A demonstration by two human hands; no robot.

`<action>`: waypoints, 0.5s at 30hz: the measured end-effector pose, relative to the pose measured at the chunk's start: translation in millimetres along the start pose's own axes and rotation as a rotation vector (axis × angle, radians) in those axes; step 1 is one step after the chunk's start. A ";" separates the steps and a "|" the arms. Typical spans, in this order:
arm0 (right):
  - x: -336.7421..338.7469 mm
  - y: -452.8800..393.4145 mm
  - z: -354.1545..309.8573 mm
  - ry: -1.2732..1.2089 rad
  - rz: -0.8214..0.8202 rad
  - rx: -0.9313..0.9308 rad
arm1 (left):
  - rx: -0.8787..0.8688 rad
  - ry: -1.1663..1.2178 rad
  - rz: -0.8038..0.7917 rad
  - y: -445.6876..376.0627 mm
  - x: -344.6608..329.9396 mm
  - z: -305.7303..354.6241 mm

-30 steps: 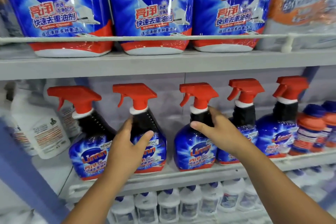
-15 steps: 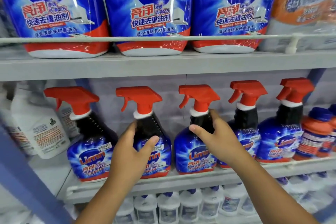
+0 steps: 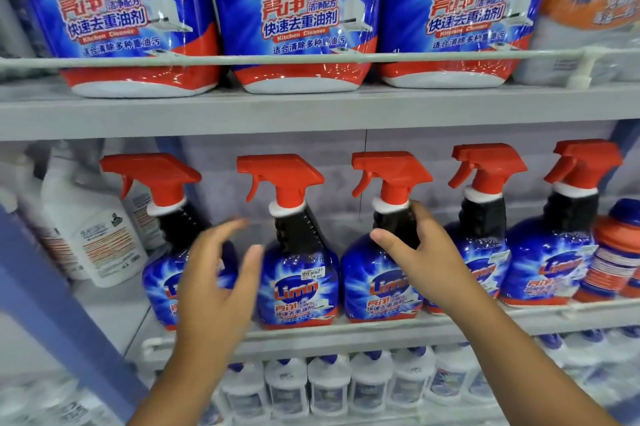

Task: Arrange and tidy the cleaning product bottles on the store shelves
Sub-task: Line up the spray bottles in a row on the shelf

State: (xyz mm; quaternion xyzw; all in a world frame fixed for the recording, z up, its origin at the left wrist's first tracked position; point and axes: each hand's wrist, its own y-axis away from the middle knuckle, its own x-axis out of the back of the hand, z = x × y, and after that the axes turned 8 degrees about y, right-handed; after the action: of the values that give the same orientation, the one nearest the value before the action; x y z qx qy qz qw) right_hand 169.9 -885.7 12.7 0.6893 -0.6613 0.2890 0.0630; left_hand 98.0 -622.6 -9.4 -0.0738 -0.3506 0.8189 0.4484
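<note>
Five red-capped blue spray bottles [image 3: 299, 273].

Upper shelf [image 3: 311, 110], grey, with front rail: three large blue refill pouches [image 3: 294, 17] upright at 12 o'clock; an orange-and-white pack [image 3: 595, 10] at 1 o'clock. Middle shelf [image 3: 346, 335]: five red-trigger spray bottles [image 3: 298, 283] in a row across centre; white jugs [image 3: 93, 238] at 9 o'clock; orange bottles with blue caps [image 3: 616, 252] at 3 o'clock. Lower shelf at 6 o'clock: rows of small white bottles [image 3: 329, 384], blurred.

Spray bottles [image 3: 298, 252] stand packed; upper shelf [image 3: 311, 110] close overhead.
</note>
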 end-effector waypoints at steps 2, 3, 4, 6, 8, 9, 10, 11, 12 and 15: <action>-2.4 3.8 2.2 -0.008 0.039 -0.006 | -0.106 -0.101 0.209 -1.8 26.6 -9.4; -3.8 5.8 3.0 -0.012 0.064 -0.011 | -0.078 -0.118 0.275 -5.2 39.1 -16.3; -5.3 7.3 3.5 -0.016 0.086 -0.020 | -0.015 -0.130 0.318 -9.3 48.7 -22.3; -7.4 9.2 2.4 -0.030 0.117 -0.027 | 0.163 -0.153 0.309 -15.7 59.5 -36.5; -8.6 10.3 1.5 -0.031 0.135 -0.012 | 0.294 -0.140 0.201 -21.8 61.8 -43.5; -9.0 10.8 1.3 -0.023 0.139 -0.007 | 0.330 -0.140 0.140 -25.0 60.4 -43.4; -9.5 11.1 1.7 -0.014 0.142 -0.007 | 0.351 -0.153 0.089 -28.0 58.2 -41.9; -9.6 11.4 1.9 -0.008 0.143 -0.008 | 0.361 -0.167 0.059 -30.9 55.5 -39.9; -10.0 11.2 2.7 -0.004 0.144 -0.011 | 0.361 -0.171 0.044 -33.6 53.3 -39.2; -10.2 9.9 5.4 0.005 0.152 -0.022 | 0.376 -0.171 0.033 -37.6 48.3 -35.6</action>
State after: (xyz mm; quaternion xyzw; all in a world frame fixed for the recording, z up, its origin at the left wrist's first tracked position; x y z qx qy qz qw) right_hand 162.6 -880.5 0.3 0.6356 -0.7148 0.2875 0.0499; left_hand 110.8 -553.3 -2.4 0.0751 -0.2272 0.8804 0.4093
